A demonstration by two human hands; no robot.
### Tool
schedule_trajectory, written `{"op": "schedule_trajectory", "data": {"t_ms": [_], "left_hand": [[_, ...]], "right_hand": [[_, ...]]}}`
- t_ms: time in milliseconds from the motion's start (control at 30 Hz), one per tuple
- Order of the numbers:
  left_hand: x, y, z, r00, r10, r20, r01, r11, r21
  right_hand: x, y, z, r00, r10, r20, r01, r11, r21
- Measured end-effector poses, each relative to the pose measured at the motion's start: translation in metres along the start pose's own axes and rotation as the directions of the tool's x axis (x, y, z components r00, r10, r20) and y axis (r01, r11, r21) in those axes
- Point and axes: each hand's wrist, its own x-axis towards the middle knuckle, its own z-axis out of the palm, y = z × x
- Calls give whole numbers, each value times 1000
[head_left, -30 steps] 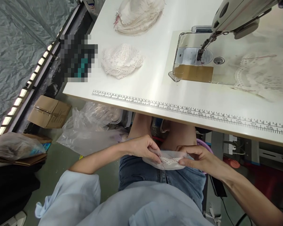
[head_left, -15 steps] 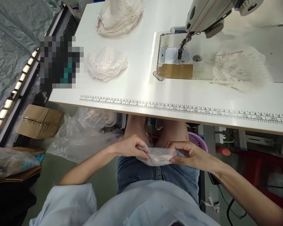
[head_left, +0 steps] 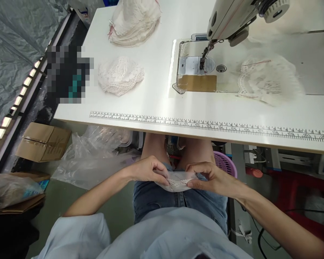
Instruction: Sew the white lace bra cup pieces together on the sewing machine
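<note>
Over my lap, a small piece of sheer white fabric with a lace edge (head_left: 176,183) is stretched between my two hands. My left hand (head_left: 153,171) pinches its left end between thumb and fingers. At the other end my right hand (head_left: 205,176) grips it the same way, thumb in front. The fabric sags a little in the middle, below the table's front edge. Parts of the fabric behind my fingers are hidden.
A sewing machine (head_left: 226,21) stands on the white table (head_left: 156,100). Left of it lie a lace pile (head_left: 121,75) and a taller cream fabric stack (head_left: 135,23); right of it, sheer lace pieces (head_left: 270,79). A purple basket (head_left: 225,163) and cardboard box (head_left: 43,142) are below.
My right hand has come slightly closer to my left, so the stretched fabric is a bit shorter between them. The whole view has shifted slightly. Both hands keep their grip.
</note>
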Motion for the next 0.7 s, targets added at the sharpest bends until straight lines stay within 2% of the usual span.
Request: {"op": "schedule_trajectory", "data": {"t_ms": [200, 400, 700], "left_hand": [[10, 8, 8, 996, 83, 15, -83, 996, -18], [13, 16, 15, 998, 50, -34, -51, 997, -55], [11, 14, 12, 999, 28, -25, -31, 993, -111]], "right_hand": [[3, -2, 3, 1000, 1, -2, -1, 999, -35], [-1, -2, 0, 1000, 10, -29, -10, 1000, -28], [-14, 7, -12, 998, 60, -33, -58, 996, 71]]}}
